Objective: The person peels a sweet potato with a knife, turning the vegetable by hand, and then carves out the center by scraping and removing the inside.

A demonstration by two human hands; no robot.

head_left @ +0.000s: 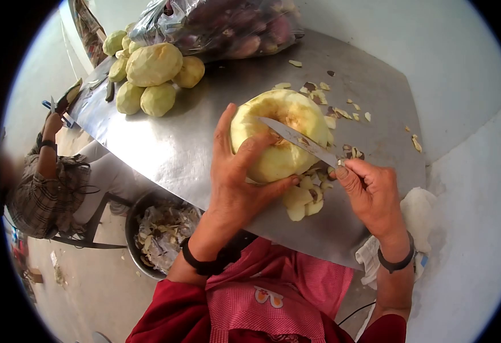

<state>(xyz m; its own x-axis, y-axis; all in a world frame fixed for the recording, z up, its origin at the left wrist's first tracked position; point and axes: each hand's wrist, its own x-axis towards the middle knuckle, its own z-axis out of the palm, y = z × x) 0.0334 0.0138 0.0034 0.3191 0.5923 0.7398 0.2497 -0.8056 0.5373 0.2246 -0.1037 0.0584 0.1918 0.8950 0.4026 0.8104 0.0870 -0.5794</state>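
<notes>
My left hand (236, 166) holds a large round peeled eggplant (262, 111) against the table, fingers spread over its near side. The flesh is pale yellow, with a brownish hollow on top. In my right hand (370, 194) is a knife (299, 139), gripped near the base of its blade. Its blade lies across the top of the eggplant, pointing left; the handle is hidden in my fist. Cut peelings (299, 203), pale with some dark skin, lie beside and under the eggplant.
On the metal table (216, 126), several peeled eggplants (154, 64) are piled near a clear plastic bag (222, 28) of purplish ones. More scraps (344, 113) lie at right. Below stands a basin (133, 228) of peelings. A seated person (53, 183) at left holds a knife.
</notes>
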